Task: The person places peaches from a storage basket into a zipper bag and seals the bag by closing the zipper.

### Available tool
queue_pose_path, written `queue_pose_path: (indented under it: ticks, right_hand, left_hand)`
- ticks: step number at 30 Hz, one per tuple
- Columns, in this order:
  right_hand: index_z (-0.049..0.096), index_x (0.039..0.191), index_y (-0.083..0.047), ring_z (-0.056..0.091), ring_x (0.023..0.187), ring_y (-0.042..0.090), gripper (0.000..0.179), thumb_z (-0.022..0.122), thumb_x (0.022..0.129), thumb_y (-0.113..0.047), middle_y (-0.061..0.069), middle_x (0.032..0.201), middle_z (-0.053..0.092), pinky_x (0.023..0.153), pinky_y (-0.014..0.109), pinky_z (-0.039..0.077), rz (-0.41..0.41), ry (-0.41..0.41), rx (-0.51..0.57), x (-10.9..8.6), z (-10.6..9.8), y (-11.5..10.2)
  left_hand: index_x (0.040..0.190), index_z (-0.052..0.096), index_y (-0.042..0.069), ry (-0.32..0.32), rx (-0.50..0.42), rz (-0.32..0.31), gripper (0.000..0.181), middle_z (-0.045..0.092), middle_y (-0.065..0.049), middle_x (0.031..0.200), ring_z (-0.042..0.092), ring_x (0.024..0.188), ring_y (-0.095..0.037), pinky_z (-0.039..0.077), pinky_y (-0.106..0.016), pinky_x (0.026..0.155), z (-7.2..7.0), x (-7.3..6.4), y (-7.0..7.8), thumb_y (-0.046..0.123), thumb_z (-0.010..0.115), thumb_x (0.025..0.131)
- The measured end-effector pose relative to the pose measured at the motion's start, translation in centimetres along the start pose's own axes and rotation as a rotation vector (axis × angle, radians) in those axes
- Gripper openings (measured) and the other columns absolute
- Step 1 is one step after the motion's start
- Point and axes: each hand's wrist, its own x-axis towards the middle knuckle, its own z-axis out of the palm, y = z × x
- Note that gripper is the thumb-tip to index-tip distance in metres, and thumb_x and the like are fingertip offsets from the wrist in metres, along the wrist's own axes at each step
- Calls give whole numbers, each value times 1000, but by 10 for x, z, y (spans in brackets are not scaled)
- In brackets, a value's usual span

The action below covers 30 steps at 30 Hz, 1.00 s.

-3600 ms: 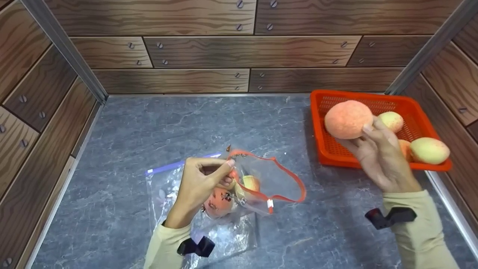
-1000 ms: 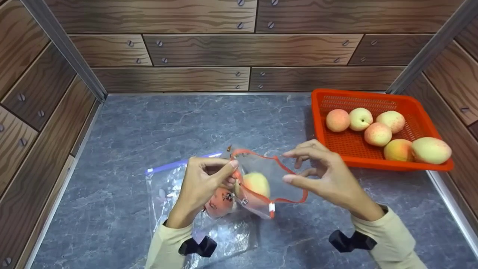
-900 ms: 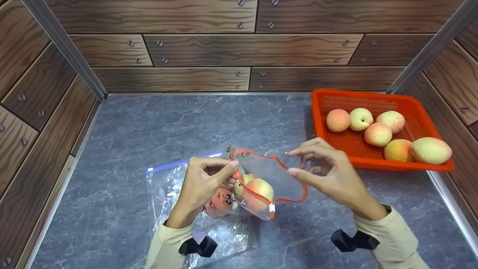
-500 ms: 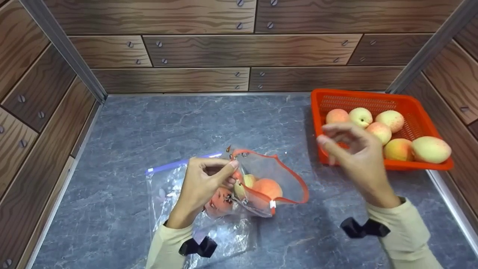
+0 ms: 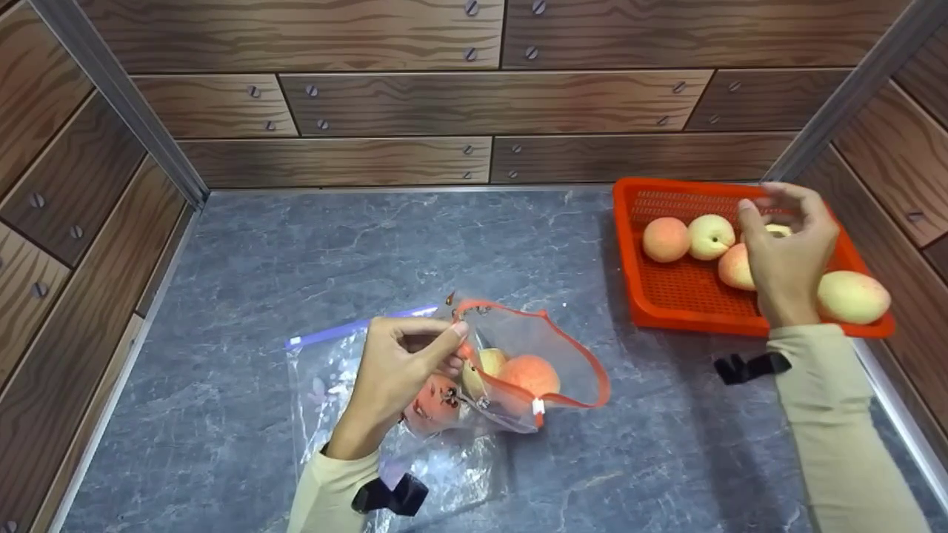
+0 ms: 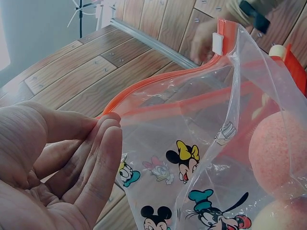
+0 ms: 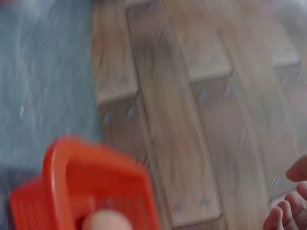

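Note:
My left hand [image 5: 400, 366] pinches the orange rim of a clear slider zip bag [image 5: 574, 352], whose mouth gapes to the right. Inside the bag are an orange-pink peach [image 5: 533, 375] and other peaches partly hidden by the rim and my hand. The left wrist view shows thumb and fingertips together at the orange zip edge [image 6: 139, 89], above printed cartoon figures. My right hand [image 5: 796, 255] hovers over the red basket [image 5: 666, 318], fingers loosely bent and nothing between them. It hides part of the peaches beneath. The right wrist view is blurred.
Several peaches lie in the basket, among them a reddish one [image 5: 665, 239] and a large pale one [image 5: 853, 297] at the front right corner. A second clear bag with a purple zip strip [image 5: 326, 337] lies flat under the left hand. Wood-patterned walls [image 5: 385, 159] enclose the table.
An orange-pink peach went from the right hand into the bag. The right hand then moved from the bag mouth right and away, over the basket. The left hand kept its pinch.

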Motion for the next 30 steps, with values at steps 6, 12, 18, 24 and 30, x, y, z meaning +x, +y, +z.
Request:
queue_pose_path:
  ticks: [6,12,18,24,30]
  right_hand:
    - [70,120,0,55,91,6,30,68,92,-10,2,106,62,78,17,42,-72,-97,-429,19,-10,42]
    - [60,129,11,49,113,55,39,55,95,-7,36,126,57,99,61,39,-56,-387,-656,30,-25,79]
    - [46,133,20,23,130,71,48,47,93,-7,48,135,42,107,77,20,0,-620,-778,33,-40,102]
    - [45,124,22,8,137,70,46,48,91,-10,48,132,41,102,85,16,31,-717,-831,31,-48,112]
    - [40,131,25,12,132,72,52,44,92,-10,47,133,42,103,83,13,67,-830,-807,33,-53,114]
  left_hand:
    - [92,77,-3,4,9,9,10,72,-18,76,69,61,-31,63,-47,60,-2,0,1,7,73,93]
    - [92,77,-2,1,9,12,10,72,-18,76,69,61,-31,62,-49,60,-3,1,2,7,73,93]
    - [93,77,-4,3,-11,13,11,72,-17,75,70,63,-38,61,-56,63,-3,0,1,6,73,93]
    - [93,78,-1,9,-19,9,9,72,-17,74,70,61,-29,63,-48,62,-4,0,2,6,73,93]
    - [94,77,-4,7,-25,5,12,72,-18,75,70,61,-26,63,-49,63,-5,1,0,7,73,93]
